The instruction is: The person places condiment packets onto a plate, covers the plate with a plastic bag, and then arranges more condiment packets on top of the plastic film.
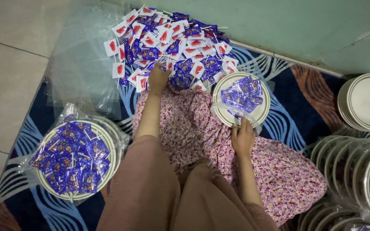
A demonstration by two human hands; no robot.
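My left hand (157, 79) reaches forward into a big pile of small wrapped lollipops (172, 42), blue and white-with-red wrappers; its fingers are down among them, and I cannot see whether it grips one. My right hand (242, 137) holds the near rim of a round white plate (263, 109) that sits in a clear plastic bag on my lap. Several blue-wrapped lollipops (241, 92) lie on that plate. My lap is covered by a pink floral cloth (193, 128).
At the left stands a bagged plate (108, 169) heaped with blue lollipops. A stack of bare white plates (367, 102) is at the right, with more bagged plates (356, 179) below it. Clear plastic bags (80, 64) lie at the upper left on a blue patterned mat (292, 94).
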